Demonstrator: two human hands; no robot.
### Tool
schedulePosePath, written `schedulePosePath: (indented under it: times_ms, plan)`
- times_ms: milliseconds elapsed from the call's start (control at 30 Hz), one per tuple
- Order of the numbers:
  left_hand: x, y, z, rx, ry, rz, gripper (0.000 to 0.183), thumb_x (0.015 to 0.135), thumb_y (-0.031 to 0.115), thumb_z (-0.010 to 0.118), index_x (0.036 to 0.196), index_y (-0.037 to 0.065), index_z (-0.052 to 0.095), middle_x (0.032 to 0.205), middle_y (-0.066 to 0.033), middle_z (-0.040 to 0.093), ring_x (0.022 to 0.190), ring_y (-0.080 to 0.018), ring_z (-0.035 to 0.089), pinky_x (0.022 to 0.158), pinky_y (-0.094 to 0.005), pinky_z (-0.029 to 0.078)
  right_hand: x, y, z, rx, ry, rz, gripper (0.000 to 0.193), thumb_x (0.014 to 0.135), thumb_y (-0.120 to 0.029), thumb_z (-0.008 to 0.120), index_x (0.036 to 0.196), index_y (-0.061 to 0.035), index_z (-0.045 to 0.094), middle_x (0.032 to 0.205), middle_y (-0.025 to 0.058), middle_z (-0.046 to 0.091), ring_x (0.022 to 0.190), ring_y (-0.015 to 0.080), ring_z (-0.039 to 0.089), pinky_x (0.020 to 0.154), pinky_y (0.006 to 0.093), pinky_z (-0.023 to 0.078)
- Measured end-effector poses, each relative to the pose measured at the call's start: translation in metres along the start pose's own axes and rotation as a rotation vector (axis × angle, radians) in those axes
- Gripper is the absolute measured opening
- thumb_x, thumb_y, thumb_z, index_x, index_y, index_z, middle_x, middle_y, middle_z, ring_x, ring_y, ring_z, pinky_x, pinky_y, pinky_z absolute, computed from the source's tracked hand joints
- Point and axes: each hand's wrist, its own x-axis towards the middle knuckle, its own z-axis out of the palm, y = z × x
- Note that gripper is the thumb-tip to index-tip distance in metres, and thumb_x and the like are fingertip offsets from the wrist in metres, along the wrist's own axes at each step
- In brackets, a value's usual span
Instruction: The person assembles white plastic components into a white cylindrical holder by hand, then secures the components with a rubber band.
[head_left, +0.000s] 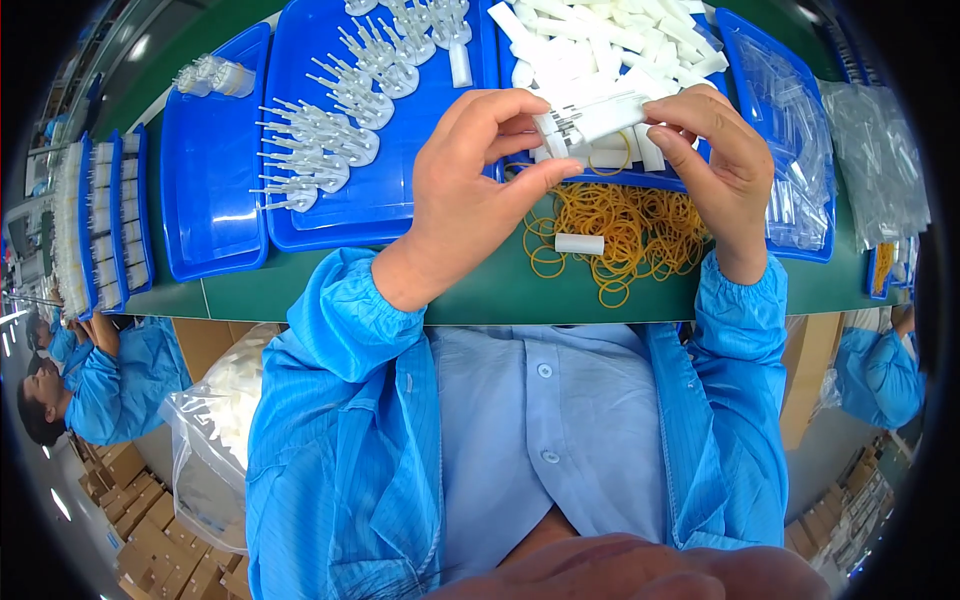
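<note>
Between thumb and fingers, my left hand (pixel 465 185) pinches a white base with metal pins (pixel 552 135), its pins pointing right. A white foam stick (pixel 612 116) lies along those pins, and the thumb and fingertips of my right hand (pixel 718 155) close on its far end. Both hands are raised above the near edge of a tray of white sticks (pixel 610 45). Below them is a heap of yellow rubber bands (pixel 640 235) with a short white piece (pixel 579 244) on it. Several similar pinned bases (pixel 340 140) stand in rows in the blue tray (pixel 390 205) to the left.
A narrower blue tray (pixel 215 225) at left holds a small bundle of white pieces (pixel 213 76). At right, another tray holds clear plastic parts (pixel 800 150) beside clear bags (pixel 875 160). Stacked trays (pixel 105 220) stand far left; co-workers in blue sit on both sides.
</note>
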Motion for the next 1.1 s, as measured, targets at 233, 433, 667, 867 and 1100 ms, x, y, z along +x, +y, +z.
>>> schedulePosePath:
  times_ms: [233,433,667,867,1100]
  plan:
    - [-0.001,0.002,0.0,0.049,0.002,0.043,0.046,0.072,-0.006,0.076,0.112,-0.002,0.053,0.113,-0.0115,0.055,0.104,-0.0223,0.063,0.089,-0.0324,0.056,-0.004,0.0,0.002,0.062,0.011,0.107,0.015,0.08,-0.003,0.07,0.096,-0.0045,0.072,0.084,0.0047,0.068,0.074,0.0123,0.06,0.062,0.0236,0.044]
    - [0.0,0.003,0.0,0.082,-0.004,0.072,0.046,0.072,-0.006,0.076,0.112,-0.002,0.053,0.113,-0.0116,0.055,0.104,-0.0218,0.063,0.089,-0.0323,0.057,-0.003,0.001,0.008,0.143,-0.004,0.032,0.015,0.081,-0.003,0.069,0.096,-0.0039,0.072,0.084,0.0055,0.069,0.073,0.0118,0.061,0.06,0.022,0.043]
    - [0.002,0.006,0.004,-0.405,0.004,-0.201,0.042,0.077,-0.01,0.071,0.115,-0.002,0.054,0.117,-0.013,0.055,0.106,-0.0222,0.061,0.09,-0.0327,0.055,-0.006,-0.002,0.007,0.12,0.011,0.085,0.015,0.081,-0.001,0.069,0.096,-0.004,0.072,0.081,0.0041,0.067,0.07,0.01,0.057,0.06,0.0213,0.043]
    - [0.008,0.007,0.001,-0.603,-0.013,-0.333,0.043,0.081,-0.008,0.067,0.122,-0.003,0.053,0.119,-0.0094,0.054,0.104,-0.0177,0.059,0.086,-0.0274,0.052,-0.003,0.022,-0.022,0.113,0.188,0.089,0.03,0.079,-0.004,0.072,0.109,-0.005,0.067,0.098,0.0055,0.063,0.083,0.0112,0.056,0.07,0.0223,0.045]
    - [0.003,-0.002,0.001,-0.478,-0.115,-0.342,0.037,0.083,-0.008,0.065,0.119,-0.005,0.056,0.117,-0.0094,0.054,0.106,-0.018,0.058,0.088,-0.0278,0.049,0.002,-0.013,0.007,-0.236,-0.072,-0.262,0.045,0.068,-0.019,0.079,0.109,-0.0085,0.065,0.11,0.005,0.062,0.108,0.0294,0.056,0.088,0.0404,0.047]
